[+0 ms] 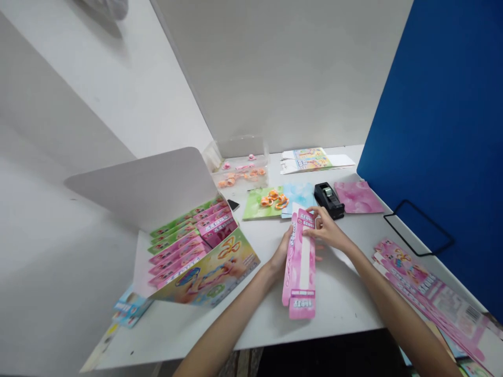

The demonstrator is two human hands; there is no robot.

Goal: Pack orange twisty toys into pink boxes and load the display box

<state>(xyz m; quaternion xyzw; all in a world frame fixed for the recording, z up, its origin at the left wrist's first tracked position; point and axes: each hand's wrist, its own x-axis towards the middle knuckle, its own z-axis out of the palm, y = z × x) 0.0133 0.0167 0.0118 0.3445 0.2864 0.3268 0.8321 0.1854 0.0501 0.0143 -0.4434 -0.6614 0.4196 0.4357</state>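
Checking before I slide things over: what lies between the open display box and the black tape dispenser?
The head view shows a dark phone, a green card with orange plastic links on it, and a light blue card.

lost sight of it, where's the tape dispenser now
In the head view, the black tape dispenser sits just beyond the right hand and the pink carton blank, between the light blue card and the pink card.
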